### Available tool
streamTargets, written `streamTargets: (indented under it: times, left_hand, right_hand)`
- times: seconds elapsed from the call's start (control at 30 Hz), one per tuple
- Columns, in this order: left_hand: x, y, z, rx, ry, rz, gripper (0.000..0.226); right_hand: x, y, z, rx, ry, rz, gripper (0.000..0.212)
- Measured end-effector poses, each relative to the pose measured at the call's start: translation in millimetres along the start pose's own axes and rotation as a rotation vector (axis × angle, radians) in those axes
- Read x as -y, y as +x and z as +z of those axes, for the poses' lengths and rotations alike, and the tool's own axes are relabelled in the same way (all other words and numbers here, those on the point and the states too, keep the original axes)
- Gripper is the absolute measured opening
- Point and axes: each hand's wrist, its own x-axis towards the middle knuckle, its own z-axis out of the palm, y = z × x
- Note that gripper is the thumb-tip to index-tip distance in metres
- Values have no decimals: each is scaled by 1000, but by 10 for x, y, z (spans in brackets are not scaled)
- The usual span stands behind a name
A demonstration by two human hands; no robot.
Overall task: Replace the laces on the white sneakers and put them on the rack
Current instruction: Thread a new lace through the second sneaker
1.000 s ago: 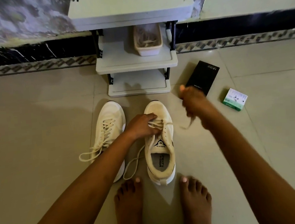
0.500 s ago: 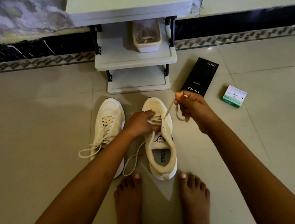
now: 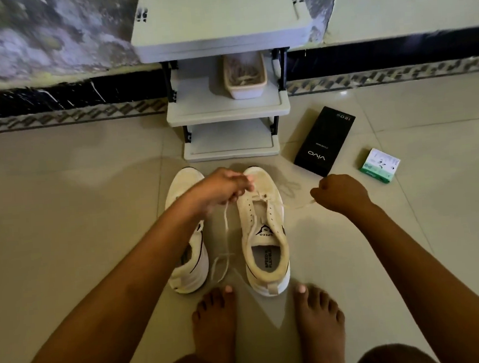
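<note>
Two white sneakers stand on the tiled floor in front of my bare feet. The right sneaker point(image 3: 264, 236) has its lace point(image 3: 225, 234) pulled out of most eyelets. My left hand point(image 3: 224, 186) pinches one end of this lace above the shoe's toe, and that end hangs down to the floor between the shoes. My right hand point(image 3: 341, 192) grips the other end, stretched out to the right of the shoe. My left forearm hides much of the left sneaker point(image 3: 189, 268). The grey rack point(image 3: 228, 110) stands just beyond the shoes.
A white basket point(image 3: 244, 77) with laces in it sits on the rack's middle shelf. A black box point(image 3: 324, 141) and a small green-and-white box point(image 3: 380, 165) lie on the floor at the right. A dark patterned skirting runs along the wall behind.
My left hand rose from the shoe's eyelets with a lace end. My right hand moved out to the right and lower, drawing the lace out of more eyelets.
</note>
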Motion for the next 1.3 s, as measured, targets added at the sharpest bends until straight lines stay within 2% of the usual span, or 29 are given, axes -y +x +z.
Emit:
streamTargets:
  times: [0.07, 0.13, 0.2, 0.27, 0.33, 0.47, 0.57, 0.6, 0.63, 0.67, 0.73, 0.77, 0.83, 0.87, 0.9, 1.0, 1.03, 1.17, 1.3]
  left_hand:
    - [-231, -117, -140, -11, -115, 61, 25]
    - [-396, -202, -191, 2, -97, 141, 26]
    - [-492, -262, -202, 26, -22, 201, 24]
    - [-519, -294, -240, 11, 16, 232, 21]
    - [-458, -296, -328, -41, 58, 256, 19]
    - [-101, -302, -501, -44, 130, 210, 14]
    - [158, -273, -571, -69, 80, 125, 12]
    - [217, -256, -589, -103, 19, 100, 12]
    - [264, -237, -603, -142, -25, 83, 11]
    - [291, -226, -610, -185, -34, 71, 10]
    - [293, -206, -590, -259, 17, 73, 8]
    - [268, -199, -567, -276, 43, 91, 9]
    - [175, -198, -489, -262, 72, 153, 9]
    - [111, -199, -435, -236, 76, 184, 9]
    - [59, -203, -369, -204, 75, 212, 9]
    - [-103, -203, -189, -116, 94, 301, 10]
    - [-134, -200, -151, -102, 117, 321, 12]
    - [-142, -198, -152, -85, 148, 338, 13]
    - [-58, -205, -255, -71, 98, 295, 11]
  right_hand:
    - [131, -61, -96, 28, 60, -129, 38]
    - [359, -166, -205, 107, 430, -269, 47]
    - [609, -277, -325, 223, 734, -375, 41]
    - [735, -327, -424, 299, 802, -452, 25]
    - [717, -344, -513, 300, 841, -506, 30]
    - [481, -335, -583, 260, 1090, -472, 39]
    - [350, -270, -551, 171, 1268, -315, 37]
    - [322, -232, -535, 118, 1257, -225, 33]
    - [297, -186, -510, 54, 1128, -151, 31]
    - [266, -142, -480, 18, 846, -100, 30]
    - [242, -116, -396, 44, 190, -69, 27]
    - [261, -140, -348, 63, -27, -72, 22]
    - [338, -197, -252, 67, -182, -108, 27]
    - [390, -213, -218, 65, -153, -176, 33]
    - [448, -227, -176, 81, -23, -259, 37]
    - [685, -327, -157, 264, 624, -380, 33]
    - [734, -358, -167, 318, 730, -392, 26]
    - [656, -355, -244, 336, 852, -352, 19]
    - [466, -285, -347, 270, 760, -296, 22]
